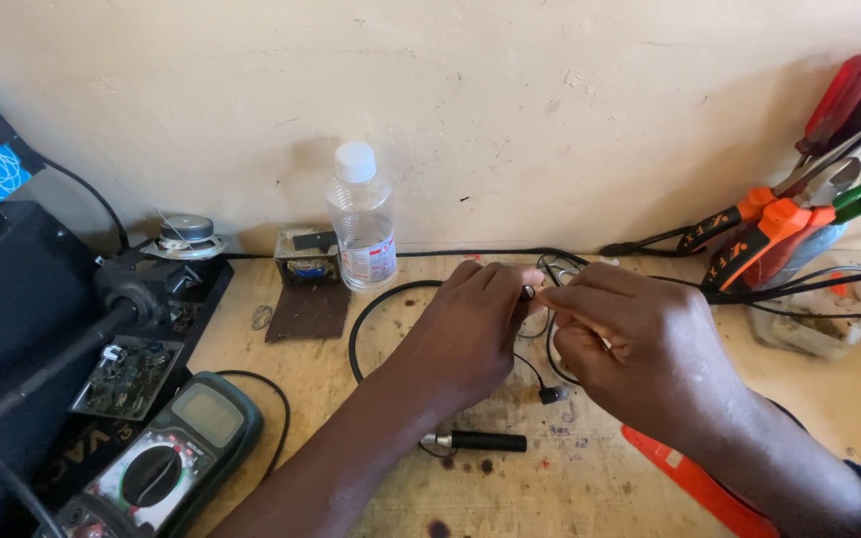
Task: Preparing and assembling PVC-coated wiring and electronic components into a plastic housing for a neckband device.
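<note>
Pinching a thin black cable [371,304] between them, the left hand [465,334] and the right hand [640,344] meet fingertip to fingertip above the wooden bench [550,488], each closed on the wire near its end. The cable loops across the bench just behind the hands. A clear plastic bottle [361,219] stands by the wall, a multimeter [166,463] lies at lower left, and a black probe [475,440] rests below the left wrist.
</note>
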